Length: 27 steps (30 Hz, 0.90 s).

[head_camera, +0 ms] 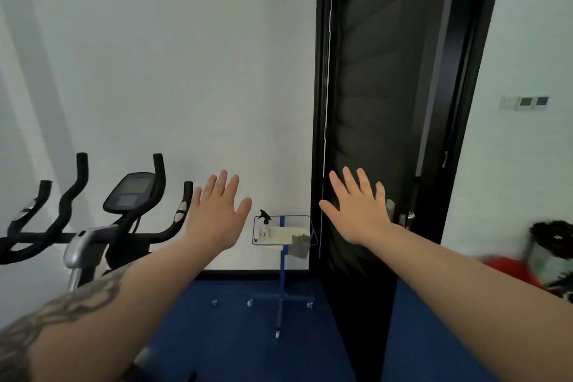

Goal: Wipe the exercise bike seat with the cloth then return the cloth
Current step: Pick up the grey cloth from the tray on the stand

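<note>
- Cloth [299,245], grey, hangs over the edge of a small wheeled stand [281,273], below and between both sets of fingers, untouched.
- Left hand [215,218] and right hand [359,211]: fingers spread, released, grasping nothing.
- Exercise bike handlebars [79,211] stand left of the left fingers.
- Spray bottle [265,223] sits on the stand.

There were two empty hands [215,214] [359,211], one bike [93,226], one stand [280,257], one bottle [265,223], one cloth [299,246], one door [381,102].
</note>
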Available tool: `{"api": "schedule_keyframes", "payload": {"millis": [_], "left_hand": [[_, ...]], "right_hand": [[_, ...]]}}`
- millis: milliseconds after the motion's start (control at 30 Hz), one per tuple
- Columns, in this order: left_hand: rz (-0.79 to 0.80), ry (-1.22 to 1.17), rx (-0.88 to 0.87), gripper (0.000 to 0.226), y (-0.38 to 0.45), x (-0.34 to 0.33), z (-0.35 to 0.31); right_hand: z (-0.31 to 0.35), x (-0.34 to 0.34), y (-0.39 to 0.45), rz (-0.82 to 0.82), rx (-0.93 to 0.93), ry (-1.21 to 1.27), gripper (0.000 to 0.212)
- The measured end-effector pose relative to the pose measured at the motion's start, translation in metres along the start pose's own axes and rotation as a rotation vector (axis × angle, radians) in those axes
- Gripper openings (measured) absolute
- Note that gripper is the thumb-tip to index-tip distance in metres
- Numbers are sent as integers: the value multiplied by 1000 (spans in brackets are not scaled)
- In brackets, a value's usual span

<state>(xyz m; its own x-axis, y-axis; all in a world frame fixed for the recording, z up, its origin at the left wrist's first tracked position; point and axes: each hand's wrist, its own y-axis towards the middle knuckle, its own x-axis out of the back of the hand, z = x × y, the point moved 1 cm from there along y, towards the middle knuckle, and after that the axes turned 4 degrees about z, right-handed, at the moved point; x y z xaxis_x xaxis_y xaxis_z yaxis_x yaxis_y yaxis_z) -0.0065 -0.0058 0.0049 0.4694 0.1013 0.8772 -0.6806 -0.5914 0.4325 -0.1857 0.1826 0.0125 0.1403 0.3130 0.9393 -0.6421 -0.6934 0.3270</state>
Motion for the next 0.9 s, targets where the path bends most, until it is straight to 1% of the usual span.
{"api": "schedule_keyframes", "payload": {"millis": [233,500,600,733,900], "left_hand": [[45,52,9,62,59,-63,-20],[106,51,70,62,117,-135,-39],[139,46,77,62,133,-157,-40],[176,31,94,62,162,-188,-33],[215,15,76,61,202,-233,-16]], "right_hand": [[-43,-52,60,42,60,-39,67],[-89,-97,130,121,88,-40,66],[-97,-114,149,175,81,-30,66],[-102,-140,181,213,83,-34,67],[-101,-180,225,244,52,-24,67]]}}
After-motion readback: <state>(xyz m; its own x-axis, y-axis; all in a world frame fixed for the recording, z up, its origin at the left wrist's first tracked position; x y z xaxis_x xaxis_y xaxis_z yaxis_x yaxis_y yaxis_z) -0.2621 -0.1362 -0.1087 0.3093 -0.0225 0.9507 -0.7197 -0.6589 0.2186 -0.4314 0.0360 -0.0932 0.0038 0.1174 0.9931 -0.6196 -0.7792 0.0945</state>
